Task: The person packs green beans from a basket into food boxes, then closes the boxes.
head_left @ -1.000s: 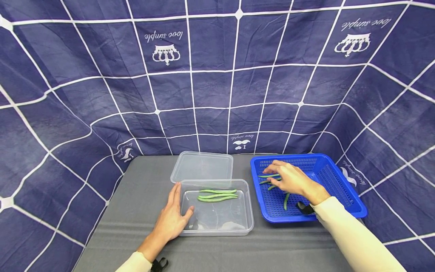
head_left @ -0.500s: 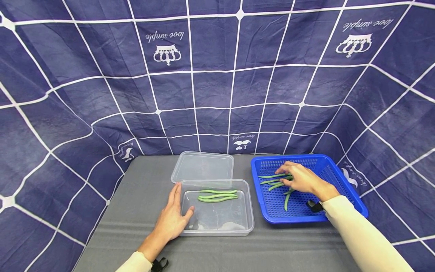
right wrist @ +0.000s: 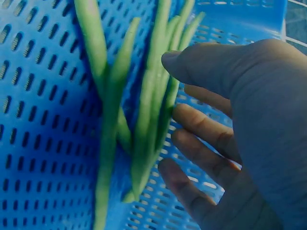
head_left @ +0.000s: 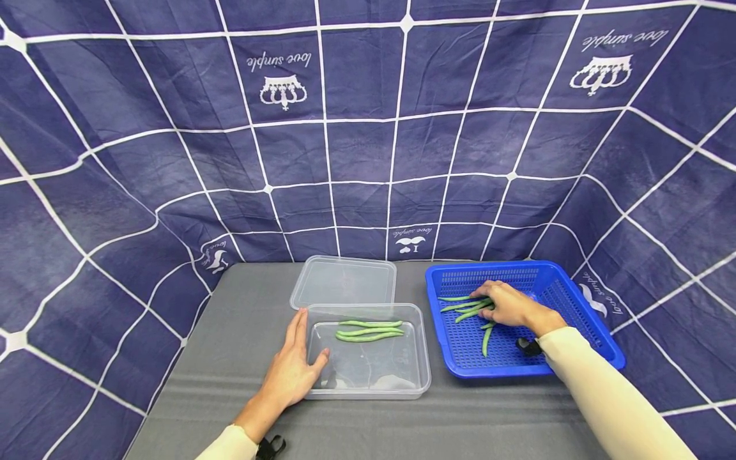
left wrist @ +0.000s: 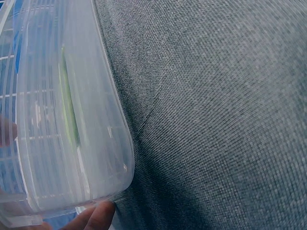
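Fingers straight, my left hand (head_left: 293,370) rests along the left side of a clear plastic container (head_left: 374,370), its thumb over the rim. Inside that container lie a few green beans (head_left: 368,332). At the right, my right hand (head_left: 503,305) is down in a blue perforated basket (head_left: 494,372), over the right ends of several green beans (head_left: 468,313). The right wrist view has its thumb (right wrist: 192,64) over a bundle of beans (right wrist: 153,96) and the other fingers spread beside it, not closed around them. Another bean (head_left: 486,342) lies nearer the basket's front.
A clear flat lid (head_left: 345,284) lies behind the container on the grey cloth (head_left: 247,306). Blue checked fabric (head_left: 356,153) hangs at the back and both sides, close behind the basket and lid.
My right hand has shifted right within the basket and lowered onto the beans, and the ones on the left show more. The left hand and container stay put.
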A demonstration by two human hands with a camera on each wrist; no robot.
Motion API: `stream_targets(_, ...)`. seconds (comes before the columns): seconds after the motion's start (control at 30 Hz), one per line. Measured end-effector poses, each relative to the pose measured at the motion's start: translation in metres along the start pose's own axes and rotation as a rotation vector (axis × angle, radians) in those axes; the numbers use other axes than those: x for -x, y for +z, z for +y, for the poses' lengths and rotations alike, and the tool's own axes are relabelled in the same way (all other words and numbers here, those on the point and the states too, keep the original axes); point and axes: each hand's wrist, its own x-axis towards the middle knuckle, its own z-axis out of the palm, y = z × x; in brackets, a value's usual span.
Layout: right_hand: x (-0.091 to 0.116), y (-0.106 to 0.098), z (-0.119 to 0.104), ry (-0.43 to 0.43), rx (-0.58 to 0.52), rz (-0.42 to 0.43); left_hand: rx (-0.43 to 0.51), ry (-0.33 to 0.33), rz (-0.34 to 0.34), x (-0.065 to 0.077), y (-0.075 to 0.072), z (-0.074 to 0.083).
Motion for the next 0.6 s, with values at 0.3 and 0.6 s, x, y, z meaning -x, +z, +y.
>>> stream_targets(0.3,-0.004,0.013,0.015,-0.020,0.003,0.032,-0.001,0.004,-0.001,0.000,0.000,-0.001)
stream_targets(0.6,-0.013,0.035,0.058,-0.138,0.053,0.049,0.000,0.000,-0.003,0.000,-0.001,-0.001)
